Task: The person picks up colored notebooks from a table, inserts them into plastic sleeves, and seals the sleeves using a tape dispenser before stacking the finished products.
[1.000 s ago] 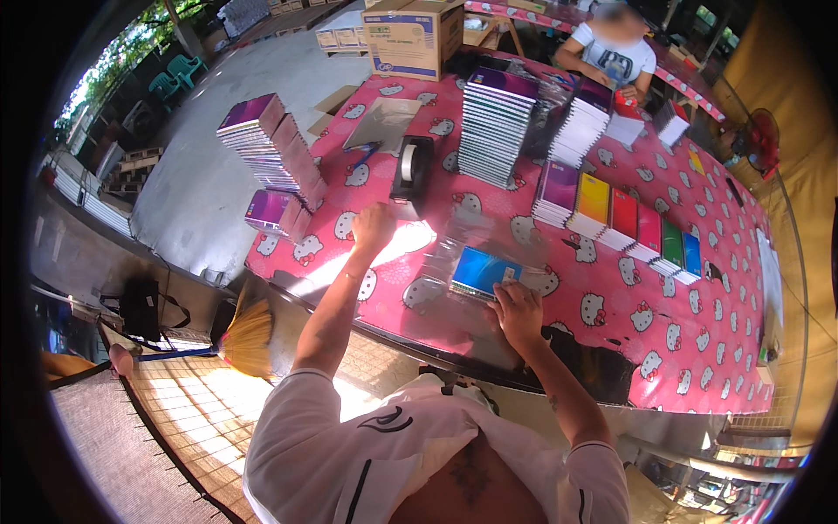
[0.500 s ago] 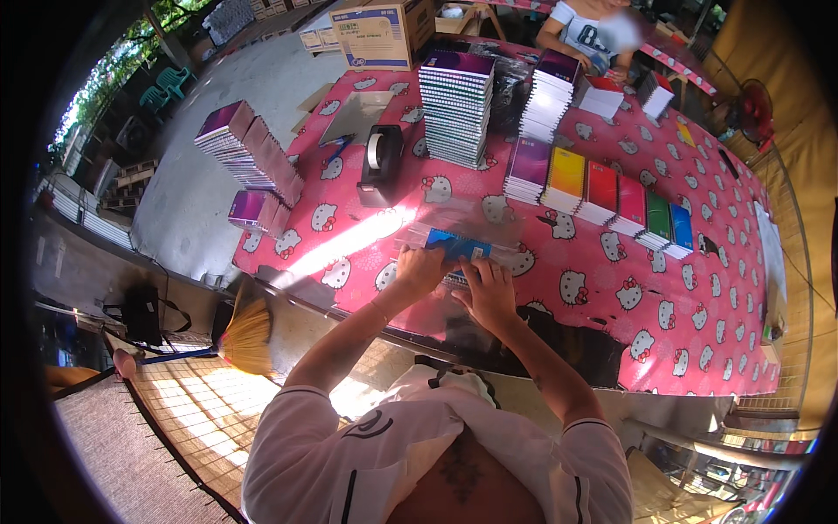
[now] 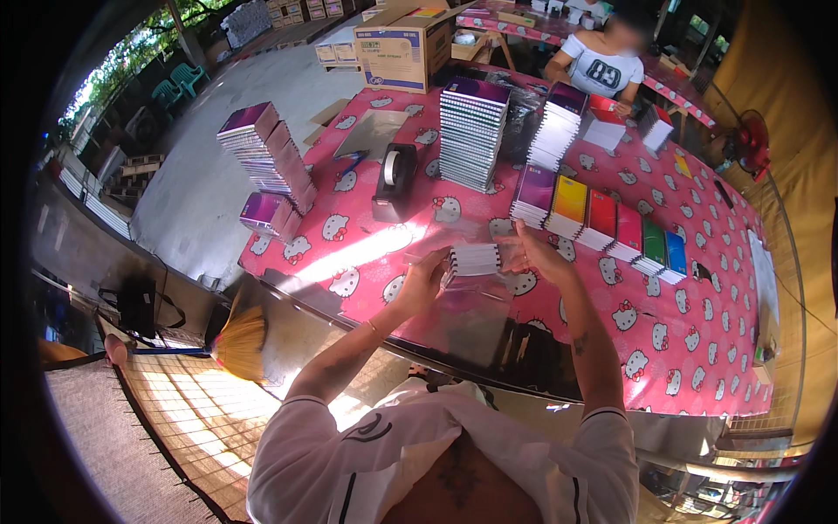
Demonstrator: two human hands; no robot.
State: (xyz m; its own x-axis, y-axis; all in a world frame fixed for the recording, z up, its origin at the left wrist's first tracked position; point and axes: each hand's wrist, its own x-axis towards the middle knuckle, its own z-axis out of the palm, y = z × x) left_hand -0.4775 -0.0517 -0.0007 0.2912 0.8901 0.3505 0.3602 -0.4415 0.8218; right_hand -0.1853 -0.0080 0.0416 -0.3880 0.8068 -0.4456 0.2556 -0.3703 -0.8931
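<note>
**Notebook bundle in hand, near edge of surface**

While both hands work at the near edge of the surface [image 3: 559, 349], a small stack of notebooks [image 3: 476, 258] sits between them, held up just above the pink patterned cloth. Left hand [image 3: 425, 278]: fingers curled closed against the left end of the stack, gripping it. Right hand [image 3: 534, 255]: fingers spread fairly wide, palm toward the right end of the stack; contact cannot be confirmed from this view. A clear plastic wrap [image 3: 463, 310] appears to hang around and below the stack, though glare makes its extent hard to judge.

Judgement on progress: one bundle is mid-handling, apparently not yet closed up. Finished-looking purple bundles [image 3: 266, 153] stand piled at the left edge. Much stock seems left: a tall notebook pile [image 3: 471, 135] and a second pile [image 3: 556, 127] toward the far edge, plus a row of coloured notebooks [image 3: 602, 218] right of centre. A black tape dispenser [image 3: 393, 179] rests untouched, left of centre. Another person [image 3: 602, 65] sits at the far edge.
</note>
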